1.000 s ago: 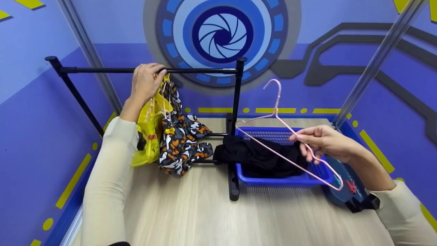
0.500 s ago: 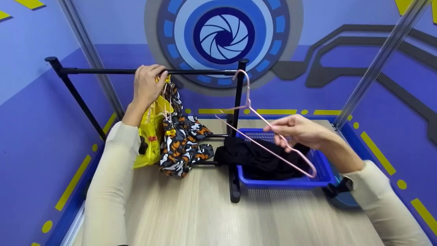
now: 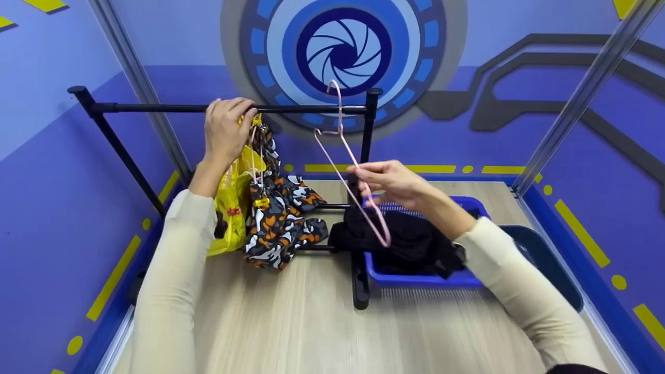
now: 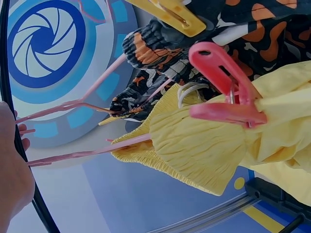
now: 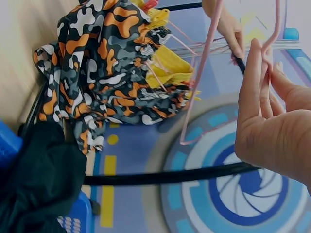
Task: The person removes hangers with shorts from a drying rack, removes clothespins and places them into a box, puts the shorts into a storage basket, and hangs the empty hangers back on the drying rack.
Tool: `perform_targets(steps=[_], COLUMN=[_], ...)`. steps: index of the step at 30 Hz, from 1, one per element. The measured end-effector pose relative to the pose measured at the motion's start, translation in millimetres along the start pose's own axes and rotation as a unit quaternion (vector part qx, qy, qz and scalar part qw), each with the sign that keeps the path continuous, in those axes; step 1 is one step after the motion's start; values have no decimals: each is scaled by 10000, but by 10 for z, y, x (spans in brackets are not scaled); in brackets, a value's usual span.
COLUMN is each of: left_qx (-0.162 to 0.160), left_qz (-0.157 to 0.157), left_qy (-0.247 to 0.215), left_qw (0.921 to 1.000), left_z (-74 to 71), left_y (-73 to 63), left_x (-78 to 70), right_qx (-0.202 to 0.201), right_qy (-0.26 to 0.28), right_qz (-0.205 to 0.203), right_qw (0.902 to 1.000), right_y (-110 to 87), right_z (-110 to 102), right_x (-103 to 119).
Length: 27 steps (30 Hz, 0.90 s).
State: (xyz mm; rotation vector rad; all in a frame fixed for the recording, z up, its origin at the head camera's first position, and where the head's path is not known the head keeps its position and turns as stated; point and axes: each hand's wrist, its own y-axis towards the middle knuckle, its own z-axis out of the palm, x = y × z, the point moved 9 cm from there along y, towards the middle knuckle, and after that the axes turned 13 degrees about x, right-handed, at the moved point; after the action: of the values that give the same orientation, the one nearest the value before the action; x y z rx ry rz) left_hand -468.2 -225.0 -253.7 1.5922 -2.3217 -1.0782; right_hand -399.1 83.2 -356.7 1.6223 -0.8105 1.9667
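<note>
My left hand (image 3: 226, 127) grips the black top rail (image 3: 301, 109) of a clothes rack, right at the hooks of the hung clothes. Below it hang a yellow garment (image 3: 228, 228) and a camouflage-print garment (image 3: 273, 228) on pink hangers. A red clothespin (image 4: 218, 68) clips the yellow cloth, and a yellow clothespin (image 3: 261, 202) sits on the camouflage one. My right hand (image 3: 392, 182) pinches a bare pink hanger (image 3: 340, 114) by its sloping side. Its hook stands above the rail in the head view, near the rack's right post (image 3: 368, 135).
A blue basket (image 3: 426, 280) holding black cloth (image 3: 415, 234) stands right of the rack. Some of the cloth hangs over its left edge, by the rack's foot (image 3: 360, 283). A dark teal tub (image 3: 550, 254), partly behind my right sleeve, lies farther right.
My right hand has carried the pink hanger leftward and up, from over the basket to the rail's right end. The left hand stays on the rail.
</note>
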Motion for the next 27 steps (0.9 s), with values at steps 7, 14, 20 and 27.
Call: perform_targets(steps=[7,14,20,27], left_qx=[-27,-142,-114,-148], left_qz=[42,56,15,-29], left_qy=[17,68,36,-5], left_qw=[10000,9999,9999,9999], left_z=[8,5,32,19], left_y=[-13,-19,-21,-30], left_x=[-14,3,0,19], right_qx=[-356,-585,-593,-513], right_qy=[448,680,754,766], right_qz=[-106,-109,-20,59], right_qw=[9983,9959,9954,9957], right_y=[375,626,723,808], right_z=[-19,-12,63,136], right_x=[-135,-279,-483,-665])
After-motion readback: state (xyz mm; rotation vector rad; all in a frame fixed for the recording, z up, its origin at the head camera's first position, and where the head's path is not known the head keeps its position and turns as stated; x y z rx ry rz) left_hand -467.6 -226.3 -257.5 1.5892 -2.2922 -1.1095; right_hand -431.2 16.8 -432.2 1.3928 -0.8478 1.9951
